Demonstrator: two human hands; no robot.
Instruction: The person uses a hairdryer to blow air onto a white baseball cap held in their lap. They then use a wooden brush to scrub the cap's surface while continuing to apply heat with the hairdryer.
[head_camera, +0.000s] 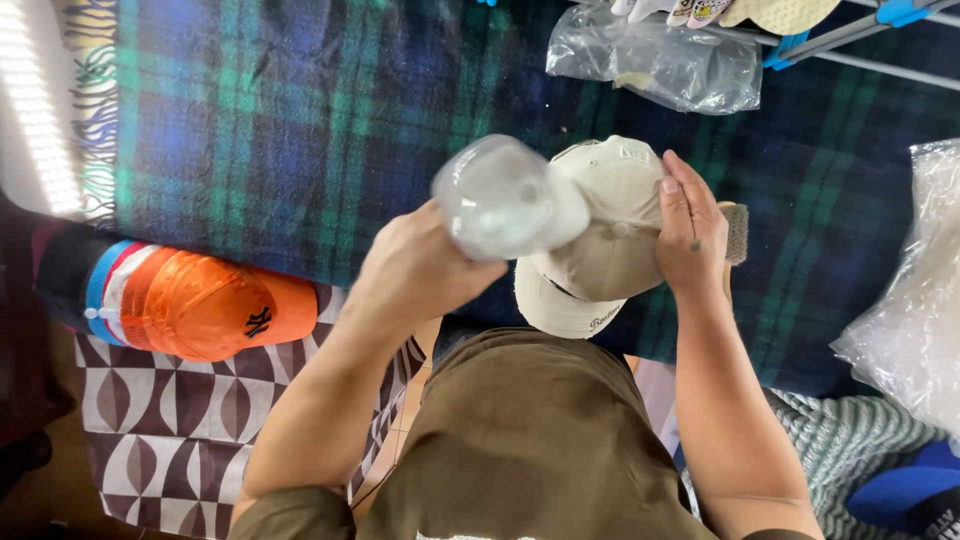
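Holding a clear plastic bag (508, 198) bunched in a closed grip, the left hand (415, 270) keeps it just above and left of a beige cap (600, 235) — the right hand (690, 235) lies flat on the cap's crown, fingers closed over the fabric. Both sit over a plaid blanket (280, 130). By my judgement the cap is light and soft, best held at the crown or stiff brim; its long axis runs crown to brim, with the brim pointing toward the person. An orange cap (215, 305) lies well left — apart.
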